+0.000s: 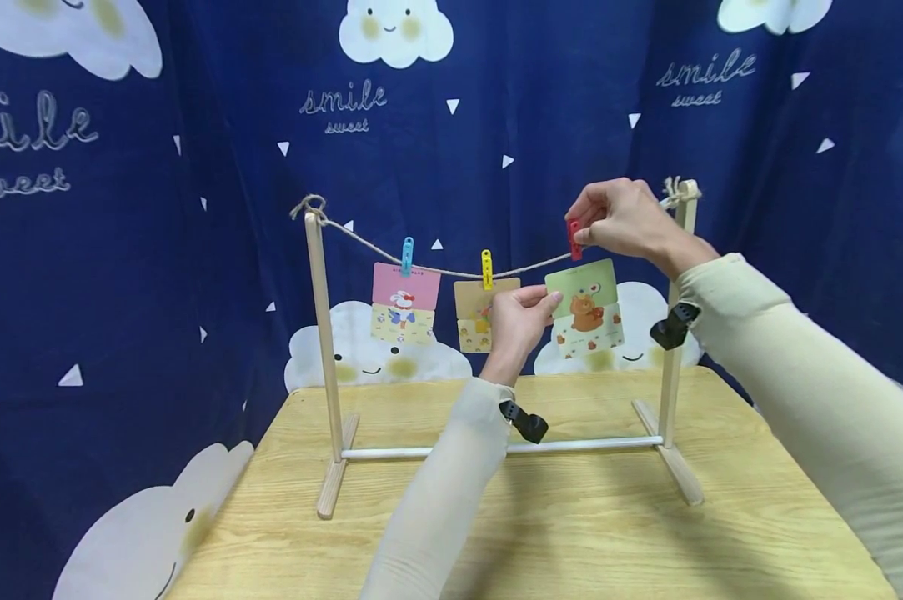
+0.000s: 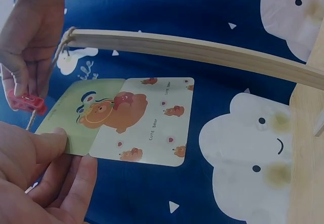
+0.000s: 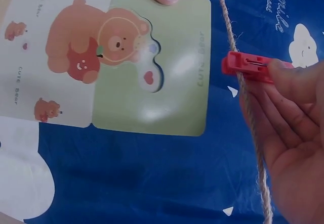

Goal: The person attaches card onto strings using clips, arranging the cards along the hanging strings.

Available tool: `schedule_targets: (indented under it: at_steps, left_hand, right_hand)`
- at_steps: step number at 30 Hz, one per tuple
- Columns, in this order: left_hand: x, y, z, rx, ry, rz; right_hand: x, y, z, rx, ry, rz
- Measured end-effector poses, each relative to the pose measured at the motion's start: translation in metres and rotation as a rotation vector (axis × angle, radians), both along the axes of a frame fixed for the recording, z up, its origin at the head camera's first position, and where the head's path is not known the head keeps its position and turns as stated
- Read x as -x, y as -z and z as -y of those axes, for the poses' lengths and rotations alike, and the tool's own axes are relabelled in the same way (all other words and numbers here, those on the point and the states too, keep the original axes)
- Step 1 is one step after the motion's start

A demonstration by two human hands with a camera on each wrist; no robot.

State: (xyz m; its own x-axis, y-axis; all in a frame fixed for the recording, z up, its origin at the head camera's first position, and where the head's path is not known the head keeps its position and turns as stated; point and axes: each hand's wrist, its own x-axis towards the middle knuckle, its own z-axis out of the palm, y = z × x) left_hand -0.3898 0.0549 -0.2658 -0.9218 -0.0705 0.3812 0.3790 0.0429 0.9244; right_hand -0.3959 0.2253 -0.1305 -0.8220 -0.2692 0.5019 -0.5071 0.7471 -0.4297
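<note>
My left hand (image 1: pixel 515 323) pinches the edge of a green and white bear card (image 1: pixel 588 310) between thumb and fingers. Just above that card, my right hand (image 1: pixel 628 220) pinches a red clothespin (image 1: pixel 574 239). In the right wrist view the clothespin (image 3: pixel 245 64) sits across the twine (image 3: pixel 259 158), and a gap separates the twine from the card's green edge (image 3: pixel 182 110). To the left, a blue clothespin (image 1: pixel 408 257) holds a pink and yellow card (image 1: pixel 404 304) on the twine. A yellow clothespin (image 1: pixel 486 268) holds a tan card (image 1: pixel 469 310), partly hidden by my left hand.
The twine (image 1: pixel 364 244) sags between a left wooden post (image 1: pixel 322 325) and a right post (image 1: pixel 669 392). A white rod (image 1: pixel 586 445) joins the posts low down, over the wooden table (image 1: pixel 586 533). Behind hangs a dark blue curtain (image 1: pixel 218 100) printed with clouds.
</note>
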Motion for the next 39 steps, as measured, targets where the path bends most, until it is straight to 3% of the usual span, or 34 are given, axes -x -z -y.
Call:
schedule_targets:
  at_steps: [19,39]
  left_hand:
    - [0.0023,-0.0041,-0.0003,-0.024,-0.005,-0.016]
    - [0.0028,0.0013,0.0028,0.01,0.013,0.009]
  right_hand:
    - [0.0016,0.0046,-0.003,-0.045,-0.003,0.002]
    - [0.0005,0.0075,-0.0048,-0.049,0.042,-0.054]
